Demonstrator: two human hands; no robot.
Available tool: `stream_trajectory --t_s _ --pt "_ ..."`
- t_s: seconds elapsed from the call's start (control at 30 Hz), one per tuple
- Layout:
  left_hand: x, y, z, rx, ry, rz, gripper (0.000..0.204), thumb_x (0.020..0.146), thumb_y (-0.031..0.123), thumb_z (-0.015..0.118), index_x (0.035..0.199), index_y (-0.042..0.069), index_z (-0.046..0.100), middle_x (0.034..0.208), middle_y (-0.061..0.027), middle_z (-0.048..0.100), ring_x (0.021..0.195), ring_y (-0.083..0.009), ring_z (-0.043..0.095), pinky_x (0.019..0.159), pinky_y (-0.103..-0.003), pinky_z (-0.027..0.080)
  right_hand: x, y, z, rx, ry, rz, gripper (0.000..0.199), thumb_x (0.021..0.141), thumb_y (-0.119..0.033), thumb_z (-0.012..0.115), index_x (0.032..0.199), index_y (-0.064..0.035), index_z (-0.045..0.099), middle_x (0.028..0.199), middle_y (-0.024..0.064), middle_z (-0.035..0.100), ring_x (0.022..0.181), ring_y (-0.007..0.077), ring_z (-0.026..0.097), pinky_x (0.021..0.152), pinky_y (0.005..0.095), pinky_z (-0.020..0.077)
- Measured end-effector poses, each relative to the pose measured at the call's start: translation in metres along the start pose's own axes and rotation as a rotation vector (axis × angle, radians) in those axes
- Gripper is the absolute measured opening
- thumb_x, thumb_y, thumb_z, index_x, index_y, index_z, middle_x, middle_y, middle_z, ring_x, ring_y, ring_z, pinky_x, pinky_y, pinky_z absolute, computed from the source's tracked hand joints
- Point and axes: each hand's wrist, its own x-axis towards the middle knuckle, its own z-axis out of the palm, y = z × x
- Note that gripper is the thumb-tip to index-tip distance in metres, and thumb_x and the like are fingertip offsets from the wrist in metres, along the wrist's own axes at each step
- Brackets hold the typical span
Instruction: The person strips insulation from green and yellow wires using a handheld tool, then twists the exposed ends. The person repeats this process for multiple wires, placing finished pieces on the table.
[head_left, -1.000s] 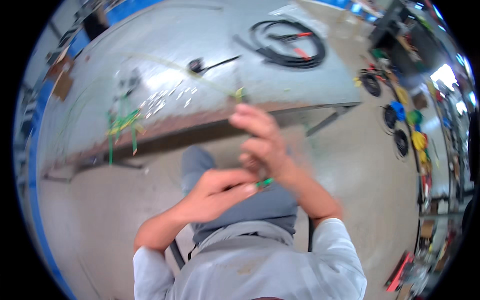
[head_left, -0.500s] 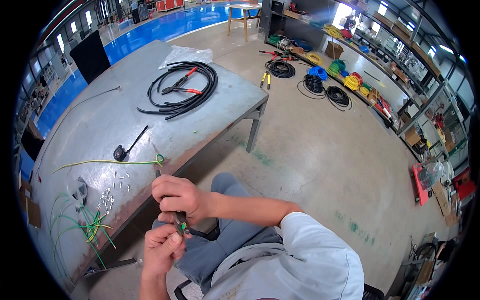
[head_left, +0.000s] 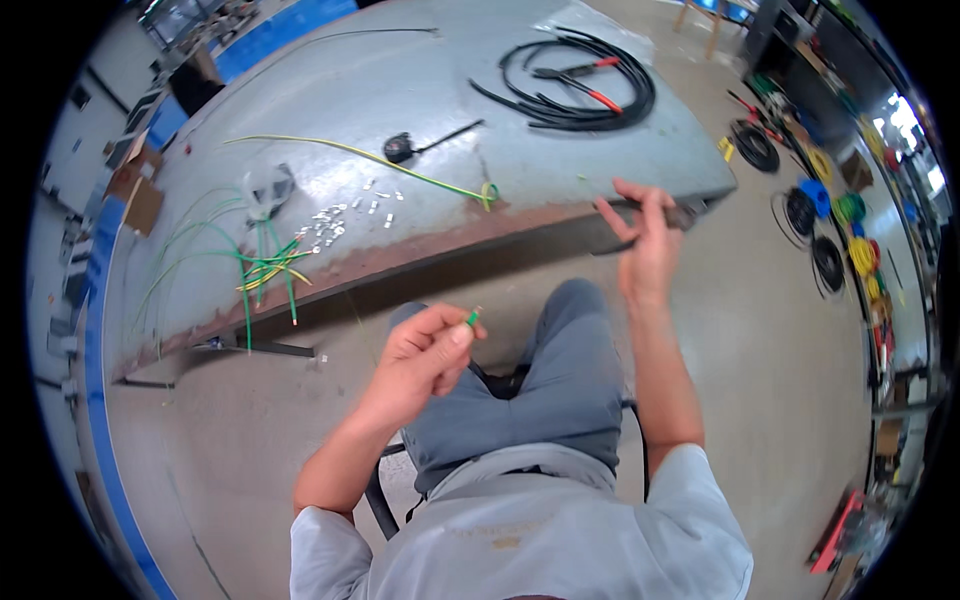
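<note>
Between the thumb and index finger of my left hand (head_left: 425, 355) is a short green wire (head_left: 473, 318) with its bare copper end sticking out; the rest of it is hidden. My right hand (head_left: 650, 245), off to the right by the table's front edge, loosely grips dark pliers (head_left: 681, 216). Their handles are spread among its fingers, one of which stretches out. The hand is slightly blurred. On the table, small silver terminals (head_left: 325, 226) lie scattered. Left of them is a bunch of cut green-and-yellow wires (head_left: 268, 272), some hanging over the edge.
The grey metal table (head_left: 350, 90) carries a long green-yellow wire (head_left: 385, 163), a black tape measure (head_left: 398, 148), a clear plastic bag (head_left: 267, 188), and a black cable coil (head_left: 640, 100) with red-handled cutters (head_left: 605, 98) on it. More coils (head_left: 826, 262) lie on the floor at right.
My hands were together with the pliers at the green wire. Now they are apart: the right hand has carried the pliers off to the right, the left keeps the wire. The view has turned left.
</note>
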Motion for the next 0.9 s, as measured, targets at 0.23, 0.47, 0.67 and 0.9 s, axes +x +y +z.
stream_trajectory --t_s 0.23,0.47,0.67,0.9 --pt "0.013 -0.007 -0.005 -0.056 -0.001 0.023 0.023 0.109 0.027 0.062 0.110 0.005 0.065 0.074 0.0054 0.048 0.059 -0.0031 0.034 0.051 -0.023 0.026 -0.075 -0.029 0.027 -0.252 -0.754 0.419 0.030 0.098 -0.016 0.073 0.123 0.0023 0.072 0.088 0.0015 0.066 0.081 0.0084 0.060 0.069 0.0232 0.0443" --pt "0.025 -0.040 -0.001 -0.137 -0.107 0.114 0.020 0.111 0.021 0.057 0.115 0.004 0.066 0.082 0.0043 0.050 0.067 -0.0036 0.038 0.056 -0.023 0.030 -0.083 -0.029 0.050 -0.350 -0.844 0.366 0.020 0.092 -0.006 0.077 0.110 0.0024 0.079 0.090 0.0020 0.064 0.083 0.0085 0.059 0.070 0.0241 0.0466" --pt "0.013 -0.030 -0.004 -0.005 0.024 0.166 0.031 0.112 0.028 0.057 0.122 0.002 0.071 0.079 0.0050 0.051 0.067 -0.0033 0.040 0.056 -0.022 0.032 -0.078 -0.013 0.047 -0.370 -0.886 0.477 0.035 0.111 -0.026 0.057 0.128 0.0012 0.071 0.106 0.0059 0.067 0.095 0.0142 0.066 0.076 0.0290 0.0535" --pt "0.012 -0.034 -0.001 0.075 0.074 0.208 0.035 0.113 0.029 0.056 0.131 0.002 0.070 0.070 0.0057 0.047 0.065 -0.0037 0.042 0.055 -0.023 0.032 -0.089 0.052 -0.026 -1.103 -0.915 0.321 0.047 0.107 -0.049 0.058 0.118 -0.0062 0.075 0.125 0.0189 0.068 0.100 0.0425 0.066 0.086 0.0480 0.0543"
